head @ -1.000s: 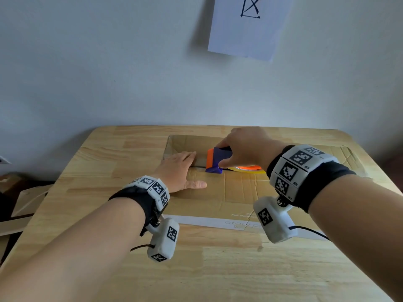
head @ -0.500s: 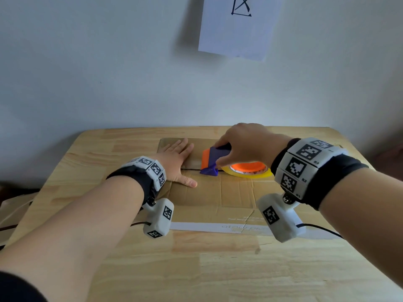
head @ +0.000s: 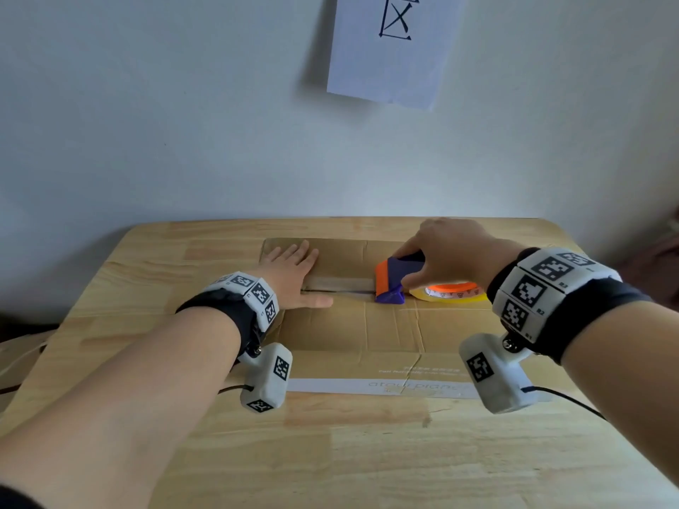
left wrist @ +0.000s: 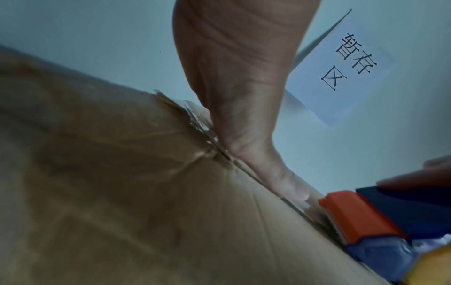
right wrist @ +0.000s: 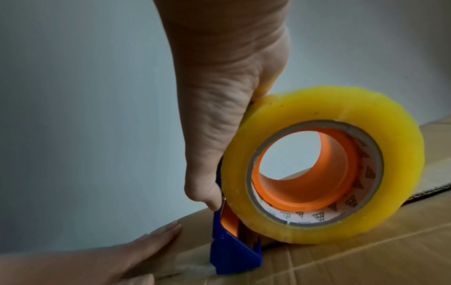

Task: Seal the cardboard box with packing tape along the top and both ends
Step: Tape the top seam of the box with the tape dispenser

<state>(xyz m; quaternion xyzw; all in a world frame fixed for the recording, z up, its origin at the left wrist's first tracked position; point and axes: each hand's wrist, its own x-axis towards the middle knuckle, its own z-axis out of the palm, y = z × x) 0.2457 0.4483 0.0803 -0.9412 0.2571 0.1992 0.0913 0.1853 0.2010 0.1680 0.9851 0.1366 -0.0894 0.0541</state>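
Observation:
A brown cardboard box (head: 352,325) lies on the wooden table, its top seam running left to right. My left hand (head: 294,275) lies flat with straight fingers on the box's left end, thumb along the seam (left wrist: 283,183). My right hand (head: 448,251) grips a blue and orange tape dispenser (head: 395,281) with a yellow tape roll (right wrist: 324,164), its front pressed on the seam near the middle. A clear strip of tape (head: 341,284) lies on the seam between my hands.
The wooden table (head: 367,453) reaches to a pale wall. A white paper sign (head: 395,45) hangs on the wall above the box. A white label strip (head: 378,387) runs along the box's near side. Cables trail from both wrist cameras.
My right hand has drawn the dispenser to the right along the seam, leaving tape behind it. My left hand stays flat on the left end.

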